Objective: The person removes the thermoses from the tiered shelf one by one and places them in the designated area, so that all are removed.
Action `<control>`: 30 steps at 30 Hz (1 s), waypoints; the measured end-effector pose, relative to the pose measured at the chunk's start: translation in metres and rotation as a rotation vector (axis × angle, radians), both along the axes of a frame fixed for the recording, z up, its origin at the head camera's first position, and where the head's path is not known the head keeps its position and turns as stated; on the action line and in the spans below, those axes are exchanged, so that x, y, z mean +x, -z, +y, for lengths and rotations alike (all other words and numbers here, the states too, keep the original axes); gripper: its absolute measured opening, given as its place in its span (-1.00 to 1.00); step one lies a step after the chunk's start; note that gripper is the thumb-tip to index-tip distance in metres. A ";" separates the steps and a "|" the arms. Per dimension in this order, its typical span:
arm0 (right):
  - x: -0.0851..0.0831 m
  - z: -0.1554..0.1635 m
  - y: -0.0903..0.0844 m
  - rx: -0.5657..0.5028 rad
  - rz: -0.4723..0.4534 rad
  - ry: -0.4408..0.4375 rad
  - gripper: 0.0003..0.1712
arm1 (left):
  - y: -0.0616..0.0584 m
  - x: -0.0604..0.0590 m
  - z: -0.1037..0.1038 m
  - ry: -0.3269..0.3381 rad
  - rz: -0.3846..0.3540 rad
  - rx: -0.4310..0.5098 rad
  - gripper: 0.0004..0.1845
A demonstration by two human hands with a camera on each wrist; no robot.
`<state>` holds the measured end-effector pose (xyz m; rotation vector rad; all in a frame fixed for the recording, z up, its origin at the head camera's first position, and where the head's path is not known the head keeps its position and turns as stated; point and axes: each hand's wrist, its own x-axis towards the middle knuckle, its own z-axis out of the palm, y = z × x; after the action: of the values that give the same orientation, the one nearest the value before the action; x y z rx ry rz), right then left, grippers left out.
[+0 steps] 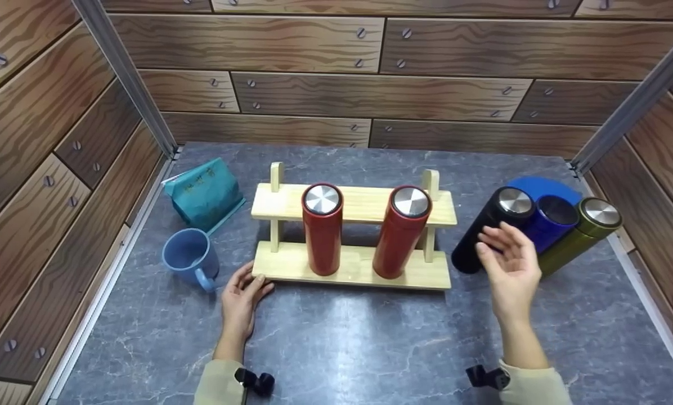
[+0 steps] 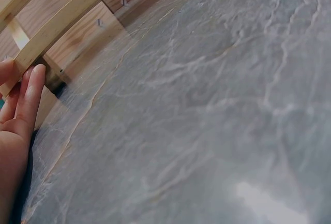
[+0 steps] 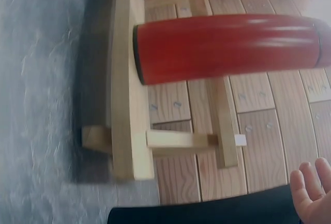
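Leftmost on the grey marbled table (image 1: 336, 349): teal packet (image 1: 204, 194) near the back left, blue mug (image 1: 189, 259) in front of it. Left hand (image 1: 242, 298) lies flat on the table, fingers straight and relaxed, fingertips (image 2: 32, 81) touching the front left corner of the wooden rack (image 1: 353, 264); it holds nothing. Left-wrist view confirms contact with the lower board's edge.

Rack: two shelves. Two red flasks (image 1: 322, 228) (image 1: 401, 232) stand upright on the lower board, steel lids level with the upper shelf.

Right hand (image 1: 511, 270) is raised above the table to the right of the rack, palm turned left, fingers spread and loosely bent, gripping nothing. Black flask (image 1: 491, 228) is just behind it and partly hidden by it; contact cannot be determined. Dark blue flask (image 1: 547, 222) and olive flask (image 1: 581, 233) lean beside the black one, further right, with a blue disc (image 1: 544, 188) behind them.
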<state>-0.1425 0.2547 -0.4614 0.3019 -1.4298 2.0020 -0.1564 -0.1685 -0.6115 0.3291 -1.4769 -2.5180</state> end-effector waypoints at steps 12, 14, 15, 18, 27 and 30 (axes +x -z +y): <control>-0.008 -0.035 -0.006 0.105 -0.011 -0.076 -0.41 | 0.000 0.000 0.000 0.002 0.005 0.002 -0.46; -0.010 -0.041 -0.007 0.130 -0.014 -0.090 -0.40 | 0.000 0.000 0.000 0.000 0.006 0.003 -0.46; -0.011 -0.044 -0.008 0.144 -0.014 -0.098 -0.39 | 0.000 0.001 0.000 -0.001 0.007 0.006 -0.46; -0.014 -0.053 -0.010 0.213 -0.018 -0.109 -0.36 | 0.001 0.001 0.000 -0.005 0.008 0.012 -0.46; -0.024 -0.069 -0.012 0.303 -0.045 -0.077 -0.24 | 0.001 0.000 0.001 -0.005 0.013 0.001 -0.44; -0.027 -0.073 -0.012 0.323 -0.049 -0.078 -0.19 | 0.001 0.000 0.001 -0.003 0.017 0.002 -0.46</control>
<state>-0.1695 0.1816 -0.4496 0.4568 -1.7997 1.8444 -0.1563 -0.1680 -0.6128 0.3091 -1.4661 -2.5142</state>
